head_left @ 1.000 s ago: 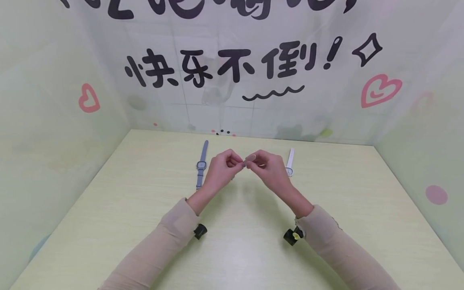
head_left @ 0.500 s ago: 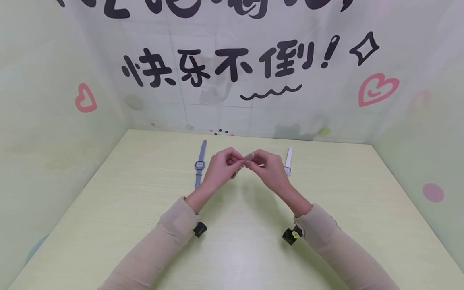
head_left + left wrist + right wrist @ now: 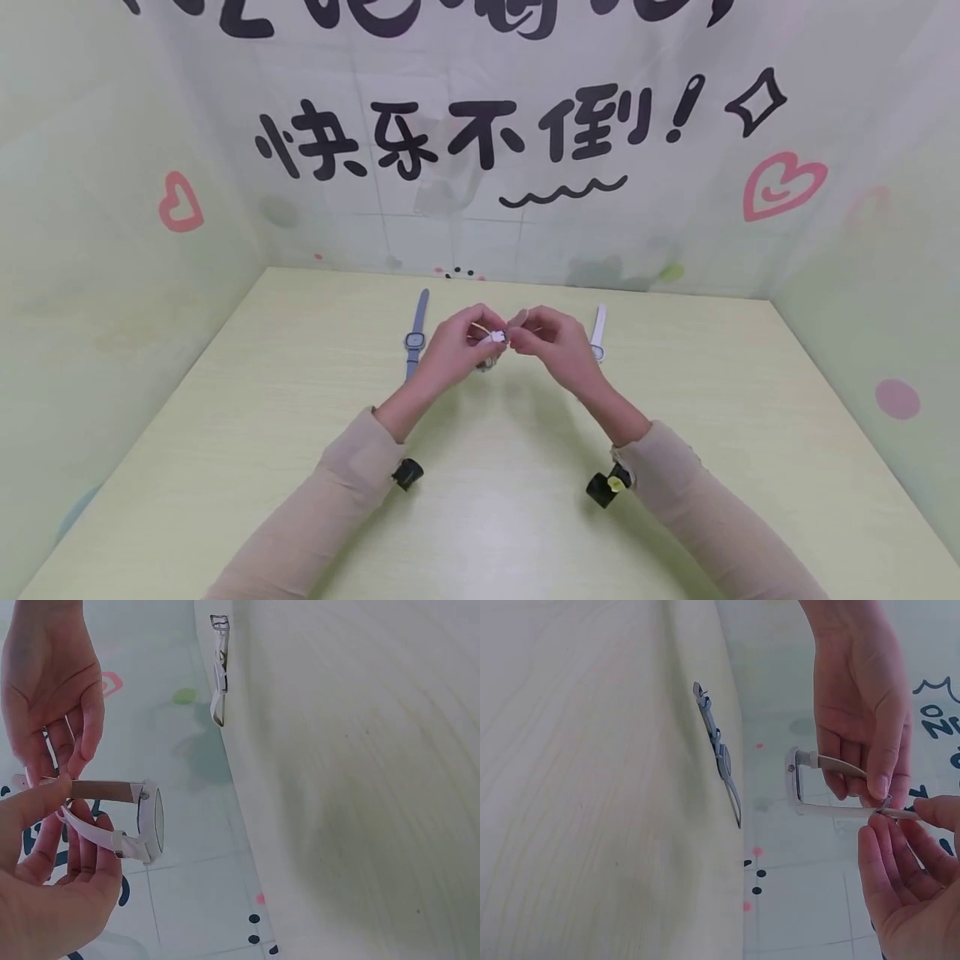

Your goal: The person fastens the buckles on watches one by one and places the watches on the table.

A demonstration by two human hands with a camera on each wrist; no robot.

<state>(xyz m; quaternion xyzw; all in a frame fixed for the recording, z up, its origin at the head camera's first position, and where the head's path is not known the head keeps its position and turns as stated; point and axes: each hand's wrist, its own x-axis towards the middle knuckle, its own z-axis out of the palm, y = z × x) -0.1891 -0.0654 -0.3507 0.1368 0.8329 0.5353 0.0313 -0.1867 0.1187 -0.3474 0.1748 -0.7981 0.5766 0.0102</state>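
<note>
Head view, looking down: a person in beige sleeves works over a pale desk (image 3: 495,517), both hands raised and meeting fingertip to fingertip. The left hand (image 3: 457,340) is curled, thumb and fingers pinching the strap of a held white watch (image 3: 498,337); the right hand (image 3: 557,337) is pinched as well, with a strap end (image 3: 519,318) poking up from its fingertips. The held watch hangs between them, clear of the desk. On the desk, a blue-grey watch (image 3: 415,341) lies beyond the left wrist, and a second white watch (image 3: 597,353) beyond the right hand, which partly hides it.

Left wrist view: the held watch's strap is bent into a loop, its two halves coming together at the fingers and its case (image 3: 155,825) at the far end, free of either hand.

Right wrist view: a small metal buckle (image 3: 886,802) shows where the fingertips meet. I cannot tell whether the strap has passed through it. Judging from this, the step is working the strap at its buckle: best to steady the buckle side with the left hand, keep the halves in line, and ease the narrow end gently with the right, without twisting the case.

As for containers, I see no box or tray; the other two watches lie directly on the desk.
</note>
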